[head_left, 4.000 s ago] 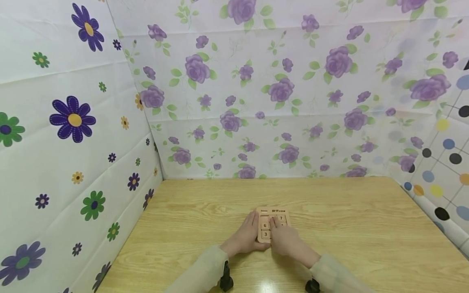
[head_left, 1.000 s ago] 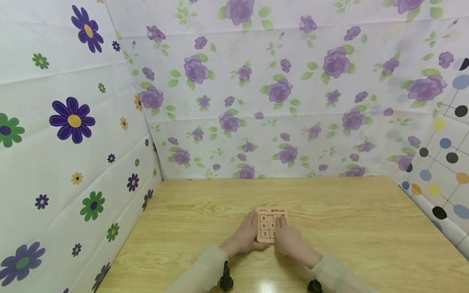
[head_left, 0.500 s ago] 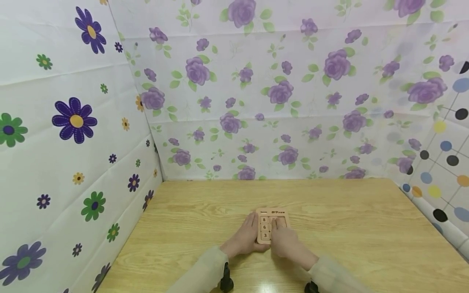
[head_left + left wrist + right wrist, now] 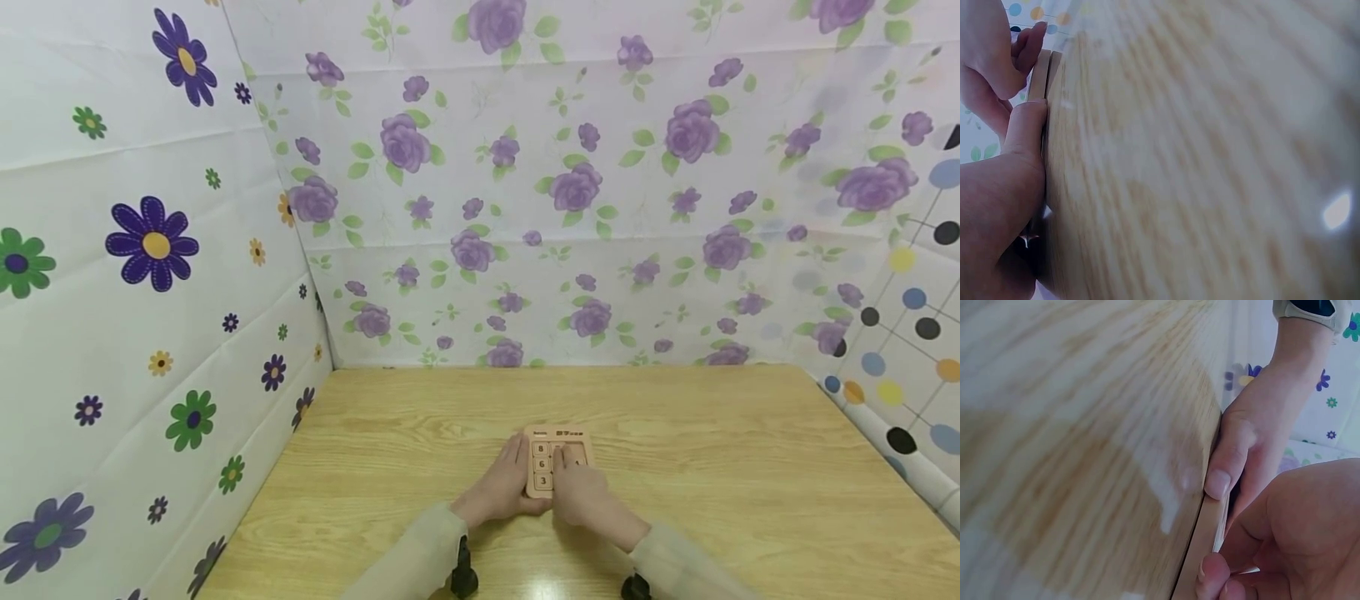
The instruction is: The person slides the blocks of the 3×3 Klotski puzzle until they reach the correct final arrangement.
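A wooden number sliding puzzle [image 4: 536,492] lies flat on the table in the head view. Tiles 8, 6 and 3 show down its left column, and a bare slot [image 4: 576,448] shows at its top right. My left hand [image 4: 501,483] holds the board, fingers along its left side and thumb at its near edge. The index and middle fingertips of my right hand [image 4: 581,493] touch the tiles at the top middle. That hand hides most of the middle and lower right tiles. In the right wrist view, its other fingers [image 4: 1213,572] curl beside the board's near edge.
The wood-grain table [image 4: 390,433] stretches around the puzzle. A rose-patterned cloth [image 4: 465,192] hangs along its back edge, with a daisy-patterned cloth [image 4: 90,333] at left and a dotted cloth [image 4: 911,358] at right.
Tile 8 now fills the top-left slot, bare four seconds ago. The bare slot has come to the top right, where 7 was. My right fingers have shifted left over the last second; my left hand stays put.
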{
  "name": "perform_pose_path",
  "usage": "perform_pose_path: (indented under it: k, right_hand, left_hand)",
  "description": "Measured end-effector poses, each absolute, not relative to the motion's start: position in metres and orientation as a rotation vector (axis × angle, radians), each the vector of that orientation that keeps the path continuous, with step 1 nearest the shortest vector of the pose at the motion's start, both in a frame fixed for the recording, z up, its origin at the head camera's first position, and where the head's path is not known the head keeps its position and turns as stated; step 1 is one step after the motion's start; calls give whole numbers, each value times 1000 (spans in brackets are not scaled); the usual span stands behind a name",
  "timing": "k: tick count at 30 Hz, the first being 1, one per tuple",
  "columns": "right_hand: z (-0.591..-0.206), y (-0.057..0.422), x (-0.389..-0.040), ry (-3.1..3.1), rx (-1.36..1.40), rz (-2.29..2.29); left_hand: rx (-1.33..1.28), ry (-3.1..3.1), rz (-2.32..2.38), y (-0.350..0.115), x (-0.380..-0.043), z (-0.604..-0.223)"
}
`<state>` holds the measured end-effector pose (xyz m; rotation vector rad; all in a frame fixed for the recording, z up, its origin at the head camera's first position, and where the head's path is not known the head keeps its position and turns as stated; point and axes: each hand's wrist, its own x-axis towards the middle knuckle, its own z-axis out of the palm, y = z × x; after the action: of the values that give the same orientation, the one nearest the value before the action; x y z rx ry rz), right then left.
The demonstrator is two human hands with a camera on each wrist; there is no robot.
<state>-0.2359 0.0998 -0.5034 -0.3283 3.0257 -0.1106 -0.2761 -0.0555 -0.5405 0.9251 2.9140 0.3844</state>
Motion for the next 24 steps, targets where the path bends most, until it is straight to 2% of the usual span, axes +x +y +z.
perform_pose_path:
  k: [24]
  right_hand:
    - [-493,117,-216,3009,-300,-136]
  left_hand:
    - [916,2913,443,-55,-275,-539]
